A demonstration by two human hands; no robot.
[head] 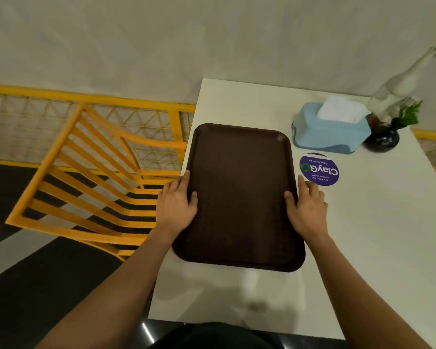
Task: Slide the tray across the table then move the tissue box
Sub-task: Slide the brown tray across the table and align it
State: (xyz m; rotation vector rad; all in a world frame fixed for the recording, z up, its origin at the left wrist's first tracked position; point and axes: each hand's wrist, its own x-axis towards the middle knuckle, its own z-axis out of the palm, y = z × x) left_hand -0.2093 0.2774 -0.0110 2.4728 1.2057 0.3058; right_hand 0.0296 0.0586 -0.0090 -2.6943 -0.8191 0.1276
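Note:
A dark brown empty tray (239, 195) lies on the white table (363, 235), close to its left edge. My left hand (178, 204) grips the tray's left rim, thumb on top inside the rim. My right hand (307, 206) holds the right rim the same way, fingers on the table beside it. A light blue tissue box (330, 131) with white tissue sticking out stands beyond the tray's far right corner, apart from it.
A round purple sticker (319, 170) is on the table between tray and tissue box. A dark vase with green leaves (385, 137) and a pale figurine (403, 81) stand right of the box. A yellow slatted chair (91, 177) and yellow railing (86, 99) lie left of the table.

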